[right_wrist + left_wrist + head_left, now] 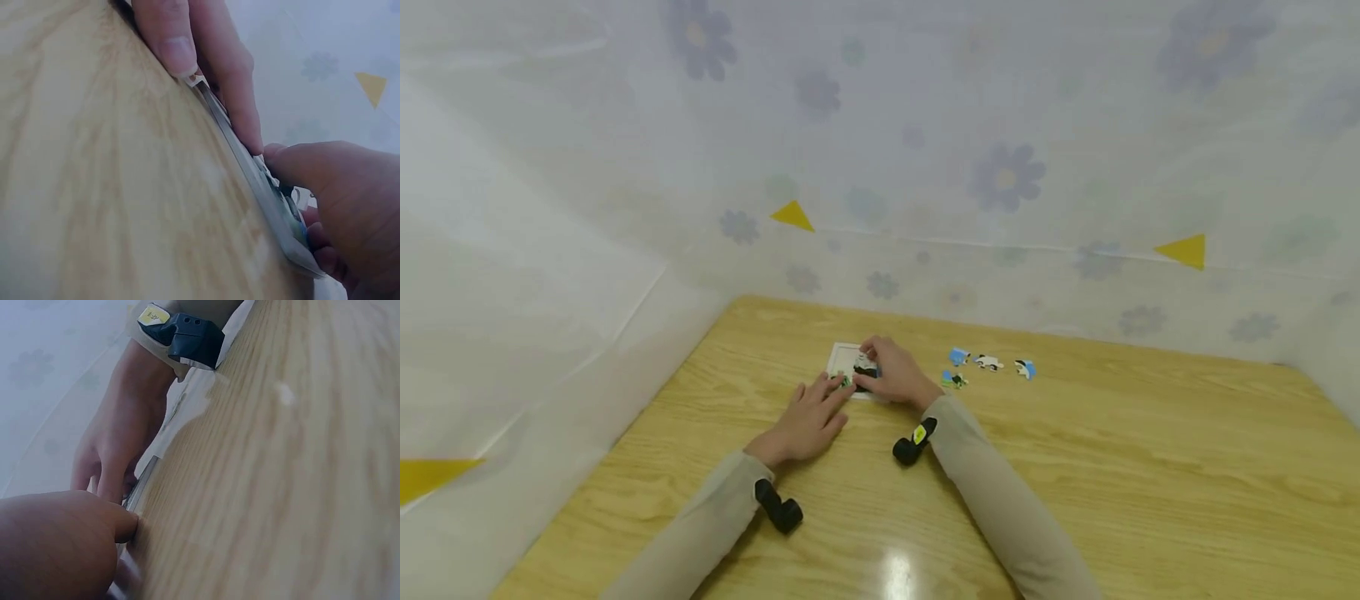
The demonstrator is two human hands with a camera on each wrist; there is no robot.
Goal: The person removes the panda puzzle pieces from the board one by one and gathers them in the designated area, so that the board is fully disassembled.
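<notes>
Fingers of left hand point(805, 419) flat, right hand point(891, 373) curled, both pressing puzzle board point(848, 360).

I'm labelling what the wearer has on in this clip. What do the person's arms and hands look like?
Both arms wear long beige sleeves down to the wrists. Each wrist carries a small black camera unit: the left one plain black, the right one with a yellow sticker. The left hand and right hand are bare, with no gloves.

Beige long sleeves point(1000, 492), black wrist cameras point(914, 443), one with yellow sticker
</notes>
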